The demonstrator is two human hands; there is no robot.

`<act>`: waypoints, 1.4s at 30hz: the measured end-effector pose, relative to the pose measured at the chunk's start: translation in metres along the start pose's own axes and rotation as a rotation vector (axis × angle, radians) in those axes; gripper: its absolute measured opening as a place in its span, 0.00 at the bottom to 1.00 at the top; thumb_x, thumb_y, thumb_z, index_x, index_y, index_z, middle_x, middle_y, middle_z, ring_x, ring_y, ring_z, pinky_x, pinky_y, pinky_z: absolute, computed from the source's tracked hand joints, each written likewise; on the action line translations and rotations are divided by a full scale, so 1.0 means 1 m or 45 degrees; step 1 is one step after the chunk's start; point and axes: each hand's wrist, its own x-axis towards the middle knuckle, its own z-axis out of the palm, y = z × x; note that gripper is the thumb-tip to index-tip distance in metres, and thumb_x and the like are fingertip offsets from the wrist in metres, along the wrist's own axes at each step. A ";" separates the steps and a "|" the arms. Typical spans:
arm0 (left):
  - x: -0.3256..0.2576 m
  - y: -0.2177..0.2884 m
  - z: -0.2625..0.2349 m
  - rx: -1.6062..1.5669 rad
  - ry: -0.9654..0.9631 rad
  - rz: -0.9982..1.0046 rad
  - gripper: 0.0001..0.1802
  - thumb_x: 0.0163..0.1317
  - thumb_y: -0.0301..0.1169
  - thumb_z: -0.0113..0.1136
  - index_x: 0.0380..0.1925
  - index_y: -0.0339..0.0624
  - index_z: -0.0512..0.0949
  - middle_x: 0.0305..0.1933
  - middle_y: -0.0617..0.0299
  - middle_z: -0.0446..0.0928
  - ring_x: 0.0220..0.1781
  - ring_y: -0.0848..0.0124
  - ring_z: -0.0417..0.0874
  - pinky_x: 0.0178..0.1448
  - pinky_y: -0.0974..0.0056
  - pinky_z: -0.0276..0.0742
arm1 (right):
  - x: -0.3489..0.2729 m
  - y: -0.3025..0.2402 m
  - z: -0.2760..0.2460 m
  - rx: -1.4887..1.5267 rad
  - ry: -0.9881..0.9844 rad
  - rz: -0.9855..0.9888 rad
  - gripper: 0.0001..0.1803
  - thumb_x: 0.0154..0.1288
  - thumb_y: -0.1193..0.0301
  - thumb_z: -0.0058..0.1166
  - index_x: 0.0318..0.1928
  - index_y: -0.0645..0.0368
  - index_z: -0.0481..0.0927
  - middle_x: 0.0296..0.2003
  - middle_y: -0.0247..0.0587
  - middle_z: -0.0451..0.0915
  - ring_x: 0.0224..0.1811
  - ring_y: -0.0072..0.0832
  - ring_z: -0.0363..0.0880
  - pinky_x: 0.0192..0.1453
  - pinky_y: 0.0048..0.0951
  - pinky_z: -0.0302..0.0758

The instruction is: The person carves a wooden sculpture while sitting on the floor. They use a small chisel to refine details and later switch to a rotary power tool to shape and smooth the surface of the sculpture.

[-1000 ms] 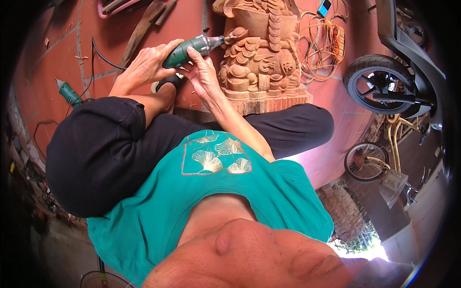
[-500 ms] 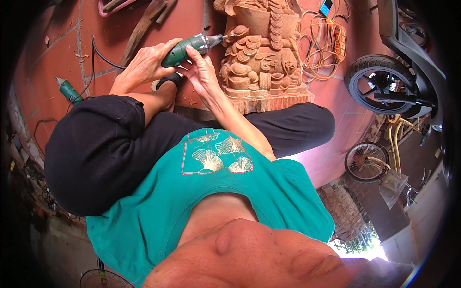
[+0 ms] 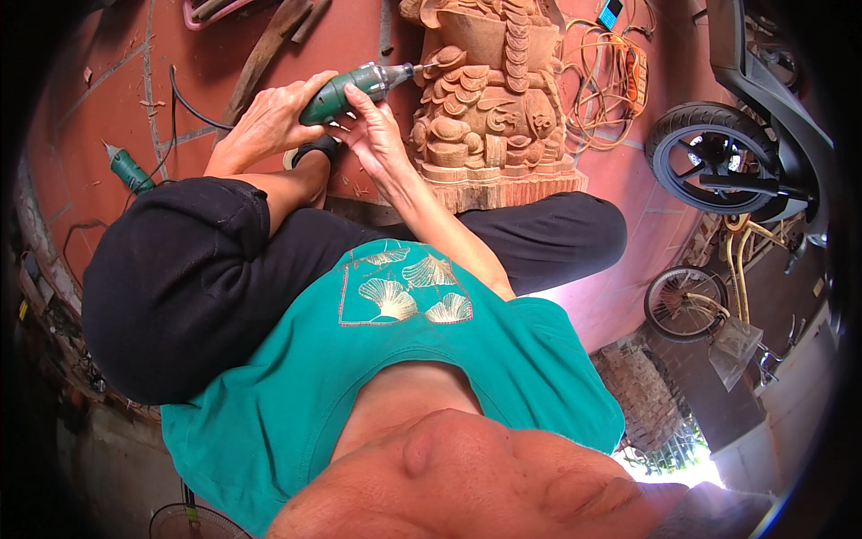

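Both my hands hold a green die grinder (image 3: 330, 101) with a metal nose, pointing right. My left hand (image 3: 269, 117) wraps round its rear end, where a black cord leads off. Beneath the front of the body, the fingers and thumb of my right hand (image 3: 375, 139) grip it near the metal collar. The grinder's thin bit reaches the left side of a carved wooden statue (image 3: 489, 103), at a rounded form high on it; whether it touches the wood I cannot tell. The statue has coin-like discs and round shapes over a rough base, and its top is cut off by the picture's edge.
A second green power tool (image 3: 131, 171) lies on the red tiled floor at left. Wooden sticks (image 3: 265, 58) lie behind my left hand. Right of the statue are a coiled orange cord (image 3: 588, 85), an orange power strip (image 3: 635, 81) and a motorbike wheel (image 3: 709, 153).
The grinder and both hands have shifted very slightly left and up, with the bit staying by the same rounded form. My grip is unchanged.
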 end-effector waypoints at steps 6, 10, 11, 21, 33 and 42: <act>-0.001 -0.003 0.002 0.001 0.033 0.027 0.40 0.47 0.33 0.63 0.65 0.49 0.67 0.42 0.41 0.81 0.42 0.43 0.83 0.47 0.47 0.80 | 0.002 0.001 -0.001 -0.003 0.017 0.013 0.30 0.63 0.65 0.68 0.59 0.54 0.64 0.50 0.42 0.77 0.50 0.40 0.82 0.48 0.52 0.84; -0.001 -0.003 0.003 0.003 0.041 0.022 0.40 0.48 0.33 0.63 0.65 0.48 0.67 0.42 0.41 0.81 0.42 0.43 0.83 0.46 0.47 0.80 | 0.004 0.002 -0.003 -0.002 -0.018 0.021 0.29 0.63 0.65 0.68 0.58 0.54 0.65 0.48 0.42 0.78 0.50 0.39 0.82 0.47 0.51 0.84; -0.001 -0.003 0.002 0.004 0.041 0.019 0.40 0.47 0.33 0.63 0.65 0.48 0.67 0.41 0.41 0.81 0.42 0.43 0.83 0.46 0.47 0.80 | 0.005 0.002 -0.003 0.001 -0.020 0.019 0.29 0.63 0.65 0.68 0.58 0.55 0.65 0.48 0.42 0.78 0.49 0.39 0.82 0.47 0.51 0.85; 0.004 -0.002 0.001 0.019 0.043 0.001 0.39 0.48 0.34 0.63 0.64 0.47 0.67 0.41 0.40 0.81 0.41 0.41 0.83 0.46 0.46 0.79 | 0.012 -0.002 -0.004 0.017 0.014 0.029 0.30 0.63 0.65 0.68 0.58 0.54 0.64 0.48 0.43 0.79 0.48 0.39 0.83 0.47 0.52 0.85; 0.010 -0.003 0.002 0.036 0.033 -0.001 0.38 0.48 0.35 0.65 0.63 0.46 0.68 0.42 0.39 0.82 0.42 0.41 0.83 0.46 0.46 0.80 | 0.017 -0.005 -0.008 0.063 0.022 0.060 0.30 0.63 0.65 0.68 0.60 0.53 0.65 0.48 0.42 0.79 0.49 0.40 0.83 0.48 0.55 0.84; 0.006 -0.001 -0.001 0.019 0.004 -0.030 0.39 0.48 0.35 0.66 0.64 0.47 0.68 0.42 0.40 0.82 0.42 0.42 0.83 0.46 0.47 0.80 | 0.014 -0.002 -0.007 0.076 0.011 0.075 0.33 0.63 0.67 0.68 0.62 0.52 0.62 0.50 0.43 0.77 0.51 0.40 0.81 0.49 0.55 0.84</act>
